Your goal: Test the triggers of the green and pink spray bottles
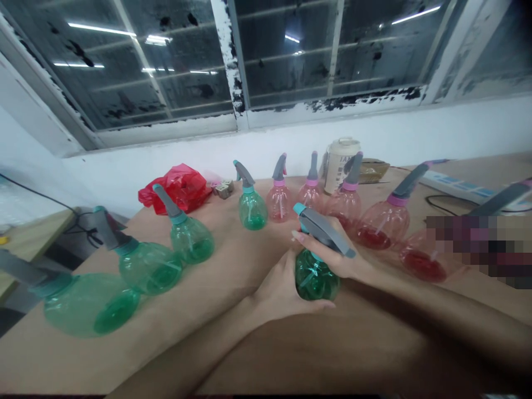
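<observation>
A green spray bottle (pixel 313 280) with a grey and teal spray head (pixel 326 227) is between my two hands above the table. My left hand (pixel 274 291) is wrapped round the lower body of this bottle, its thumb lying across the near side. My right hand (pixel 338 257) closes round the neck and trigger area, just under the spray head, which partly hides its fingers. The nozzle points away to the left. Right behind my right hand stands a pink spray bottle (pixel 343 205), partly covered by it.
Several green spray bottles (pixel 193 241) stand in a row at left; more pink ones (pixel 384 221) curve round to the right. Behind them are a red plastic bag (pixel 178 185), a paper cup (pixel 336 163) and a power strip (pixel 457 185). A blurred patch covers the far right.
</observation>
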